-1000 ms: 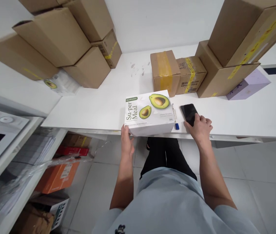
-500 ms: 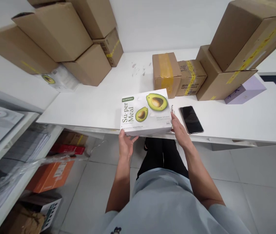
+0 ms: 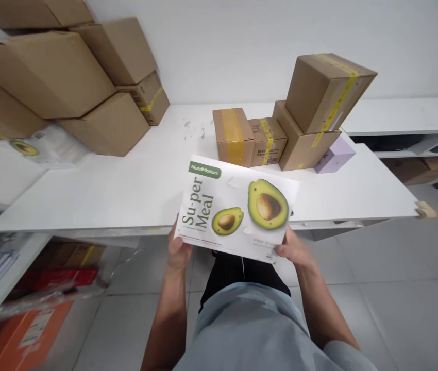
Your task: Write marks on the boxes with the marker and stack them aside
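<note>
At far left, a pile of brown cardboard boxes (image 3: 60, 77) against the wall; at its foot, a white pack (image 3: 52, 147) with an avocado picture. Lower down, below table height, a red box (image 3: 56, 278) and, nearer, an orange box (image 3: 29, 335) with a pale label.

In the middle, holds a white box (image 3: 238, 206) marked "Su-per Meal" at the front edge of a white table (image 3: 134, 193). Clamps the left hand (image 3: 178, 251) on its lower left corner — thumb on the printed face, fingers mostly hidden behind. Tilts that face, two cut avocados and all, up toward the camera. Cannot tell whether any of the underside touches the table. Clamps the right hand (image 3: 295, 248) on the lower right corner, thumb in front, most fingers out of sight.

Farther back on the table, a small carton (image 3: 233, 136) with broad yellow tape, then a second carton (image 3: 268, 141) just beside. Next, a larger carton (image 3: 300, 144) with a big carton (image 3: 329, 93) on top — both taped yellow. Just beyond, a pale purple box (image 3: 335, 154). At far right, a low white shelf (image 3: 404, 113) with dark compartments.
</note>
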{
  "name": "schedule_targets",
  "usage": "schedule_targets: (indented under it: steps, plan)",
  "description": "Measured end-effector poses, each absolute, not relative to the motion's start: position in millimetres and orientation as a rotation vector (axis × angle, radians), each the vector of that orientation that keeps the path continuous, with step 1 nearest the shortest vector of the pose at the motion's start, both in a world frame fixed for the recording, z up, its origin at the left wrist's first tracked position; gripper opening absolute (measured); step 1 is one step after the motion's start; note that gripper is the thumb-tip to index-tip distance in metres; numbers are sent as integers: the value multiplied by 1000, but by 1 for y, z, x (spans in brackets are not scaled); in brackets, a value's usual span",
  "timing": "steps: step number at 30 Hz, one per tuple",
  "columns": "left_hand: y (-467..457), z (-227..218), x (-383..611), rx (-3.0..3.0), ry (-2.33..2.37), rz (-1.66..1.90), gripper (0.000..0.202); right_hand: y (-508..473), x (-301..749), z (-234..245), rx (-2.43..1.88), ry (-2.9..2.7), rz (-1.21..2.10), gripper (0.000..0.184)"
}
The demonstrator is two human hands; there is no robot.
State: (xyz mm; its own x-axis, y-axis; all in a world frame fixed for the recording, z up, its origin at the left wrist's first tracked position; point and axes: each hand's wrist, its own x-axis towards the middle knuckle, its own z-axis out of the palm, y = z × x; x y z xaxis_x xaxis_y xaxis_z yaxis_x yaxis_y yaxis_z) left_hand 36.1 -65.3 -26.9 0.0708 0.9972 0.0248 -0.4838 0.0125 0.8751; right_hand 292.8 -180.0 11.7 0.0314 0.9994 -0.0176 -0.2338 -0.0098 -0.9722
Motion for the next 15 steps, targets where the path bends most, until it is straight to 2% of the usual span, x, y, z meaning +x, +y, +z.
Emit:
schedule_targets:
  steps: [8, 15]
  plan:
    - [-66, -34, 94, 1237, 450, 1050, 77, -239, 337, -1, -1181, -625, 881, 109]
    - [-50, -60, 83, 1350, 718, 1065, 53, -273, 412, 8, -1369, -338, 410, 90]
